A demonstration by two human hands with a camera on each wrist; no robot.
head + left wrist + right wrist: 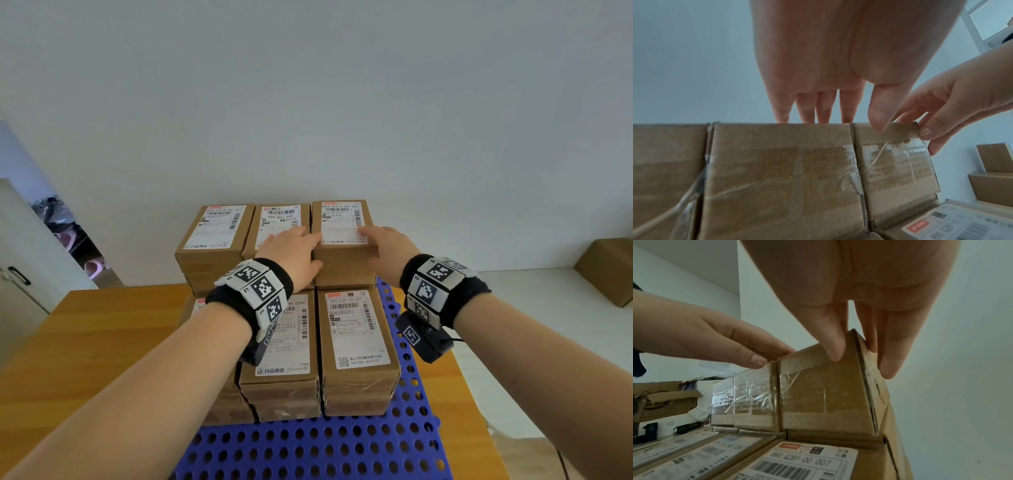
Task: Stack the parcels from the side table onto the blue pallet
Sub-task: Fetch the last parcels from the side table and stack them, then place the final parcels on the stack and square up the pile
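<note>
Brown cardboard parcels with white labels stand stacked on the blue pallet [325, 448]; the back row is taller than the front row. My right hand [383, 246] holds the near right corner of the top right parcel [342, 226], thumb on its front face [818, 394] and fingers [888, 353] down its right side. My left hand [291, 246] lies flat on the middle top parcel [279, 219], fingers [824, 105] straight, thumb [877, 110] touching the front of the top right parcel [894, 170]. That parcel sits flush against its neighbour.
The pallet lies on a wooden table [85, 335] against a white wall. A white side table [548, 308] at the right carries another cardboard box [609, 270]. A white cabinet [20, 260] stands at the left.
</note>
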